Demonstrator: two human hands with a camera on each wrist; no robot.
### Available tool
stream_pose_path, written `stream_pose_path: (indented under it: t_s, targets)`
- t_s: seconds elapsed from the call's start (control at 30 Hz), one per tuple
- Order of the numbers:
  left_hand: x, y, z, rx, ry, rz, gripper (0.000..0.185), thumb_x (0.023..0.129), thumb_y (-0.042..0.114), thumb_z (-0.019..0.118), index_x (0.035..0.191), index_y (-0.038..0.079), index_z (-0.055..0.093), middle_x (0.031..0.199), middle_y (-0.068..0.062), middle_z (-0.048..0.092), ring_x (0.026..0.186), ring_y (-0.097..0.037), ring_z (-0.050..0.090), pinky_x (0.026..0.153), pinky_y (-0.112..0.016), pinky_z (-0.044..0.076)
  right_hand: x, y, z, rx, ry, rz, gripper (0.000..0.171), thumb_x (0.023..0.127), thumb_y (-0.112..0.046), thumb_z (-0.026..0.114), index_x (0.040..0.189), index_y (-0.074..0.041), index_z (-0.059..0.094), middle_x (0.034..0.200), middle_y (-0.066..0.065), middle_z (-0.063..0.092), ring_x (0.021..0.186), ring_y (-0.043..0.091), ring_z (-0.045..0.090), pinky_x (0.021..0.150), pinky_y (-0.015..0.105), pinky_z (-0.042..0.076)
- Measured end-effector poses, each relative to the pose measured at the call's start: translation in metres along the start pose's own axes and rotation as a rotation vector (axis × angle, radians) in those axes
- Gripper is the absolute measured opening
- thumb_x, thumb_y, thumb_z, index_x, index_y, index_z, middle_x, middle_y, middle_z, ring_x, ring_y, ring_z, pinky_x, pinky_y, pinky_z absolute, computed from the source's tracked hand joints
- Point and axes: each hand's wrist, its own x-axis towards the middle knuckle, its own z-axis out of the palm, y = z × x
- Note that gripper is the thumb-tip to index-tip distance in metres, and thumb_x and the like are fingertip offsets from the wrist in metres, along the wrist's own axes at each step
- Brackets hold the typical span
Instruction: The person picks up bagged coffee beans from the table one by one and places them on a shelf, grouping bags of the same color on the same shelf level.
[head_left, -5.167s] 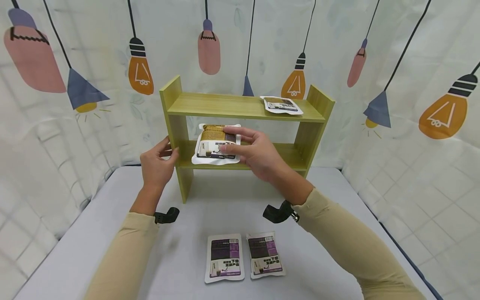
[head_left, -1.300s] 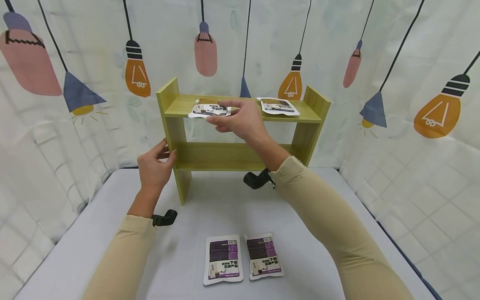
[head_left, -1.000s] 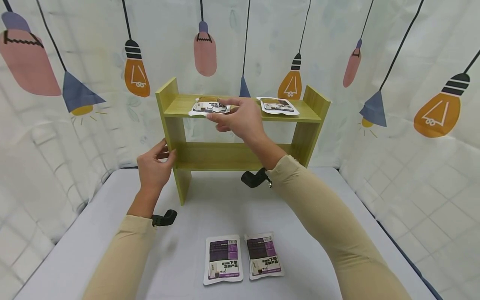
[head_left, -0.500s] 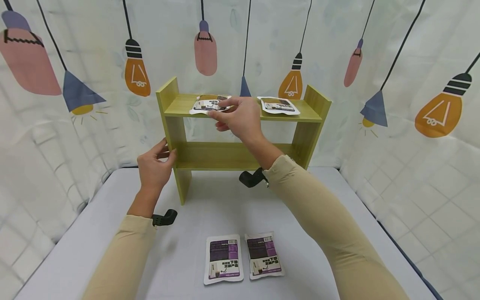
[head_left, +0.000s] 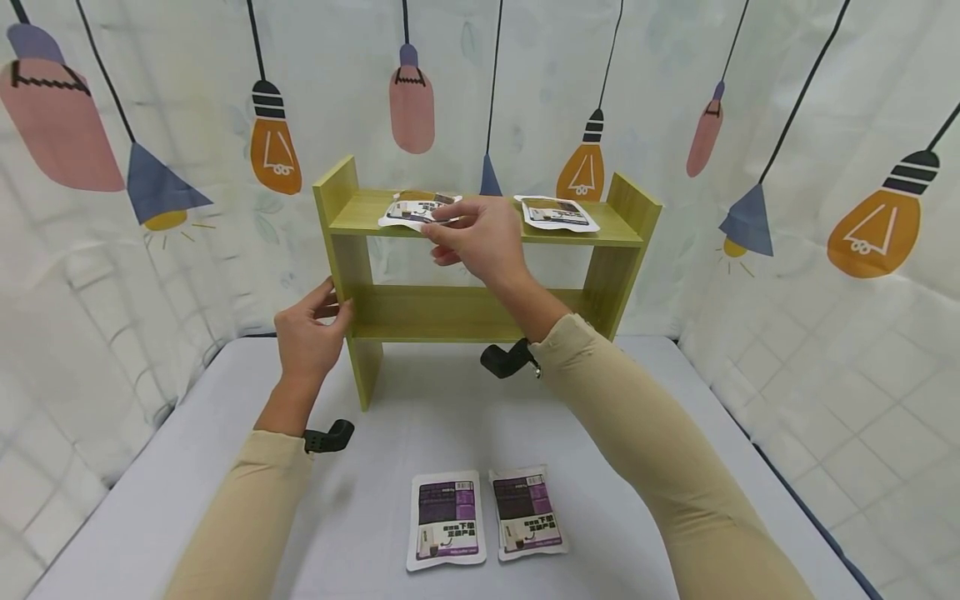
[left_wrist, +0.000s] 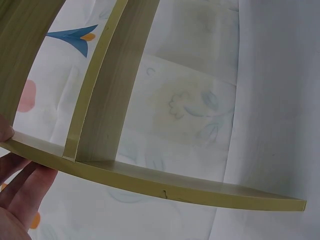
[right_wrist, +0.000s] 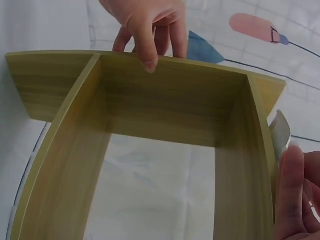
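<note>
Nearest, on the desk (head_left: 225, 467), two purple packets (head_left: 486, 521) lying side by side, long axes running away from the person. Farther, left hand (head_left: 309, 333) gripping the left upright of the shelf (head_left: 480, 312), thumb in front, fingers behind. Farthest, right hand (head_left: 480, 237) raised, pinching the near edge of a packet (head_left: 415, 208) lying flat on the top board, long axis left-right; since half a second ago, pushed slightly farther in, grip unchanged.

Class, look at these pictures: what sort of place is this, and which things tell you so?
Probably a staged tabletop set, not a shop or a home: a printed lamp-pattern curtain encloses a grey table, where only a small green shelf and a few identical sachets are laid out.
</note>
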Motion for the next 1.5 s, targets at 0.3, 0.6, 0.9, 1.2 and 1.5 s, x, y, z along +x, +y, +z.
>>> stream_pose_path:
  t_s: [0.3,0.6,0.9,1.2,1.5]
  targets:
    - [-0.001,0.000,-0.001,0.013,0.002,-0.005,0.044,0.097,0.017,0.067,0.141,0.019,0.064,0.116,-0.015,0.077,0.096,-0.033,0.077,0.081,-0.021,0.060,0.004,-0.004,0.005,-0.148,0.010,0.005,0.022,0.085,-0.017,0.084,0.103,-0.005,0.080,0.086,0.011,0.079,0.064,0.020,0.075,0.063,0.031,0.063]
    - [0.000,0.001,0.000,-0.005,0.004,-0.004,0.044,0.096,0.016,0.067,0.140,0.017,0.064,0.116,-0.017,0.076,0.095,-0.035,0.077,0.076,0.000,0.046,0.006,-0.007,0.007,-0.197,0.028,-0.018,0.020,0.086,-0.017,0.083,0.101,-0.004,0.081,0.085,0.010,0.078,0.063,0.019,0.075,0.060,0.030,0.062]
    - [0.000,0.001,0.000,-0.005,0.006,-0.002,0.044,0.096,0.015,0.068,0.140,0.016,0.065,0.114,-0.017,0.077,0.095,-0.035,0.077,0.077,-0.002,0.048,0.006,-0.008,0.007,-0.250,0.029,0.006,0.026,0.083,-0.019,0.086,0.106,-0.007,0.080,0.081,0.014,0.077,0.068,0.029,0.076,0.056,0.031,0.061]
    - [0.000,0.002,0.000,0.016,-0.004,-0.017,0.044,0.097,0.016,0.067,0.141,0.019,0.064,0.114,-0.016,0.077,0.097,-0.033,0.077,0.085,-0.053,0.060,0.006,-0.011,0.009,-0.378,0.019,-0.008,0.018,0.085,-0.021,0.084,0.098,-0.009,0.080,0.072,0.011,0.074,0.059,0.021,0.073,0.055,0.029,0.060]
    - [-0.001,0.001,-0.001,0.011,0.002,-0.011,0.045,0.096,0.016,0.067,0.141,0.019,0.064,0.115,-0.015,0.077,0.096,-0.032,0.077,0.083,-0.039,0.063,0.011,-0.017,0.009,-0.516,0.000,-0.025,0.015,0.087,-0.024,0.083,0.096,-0.012,0.081,0.071,0.006,0.073,0.055,0.016,0.070,0.055,0.024,0.059]
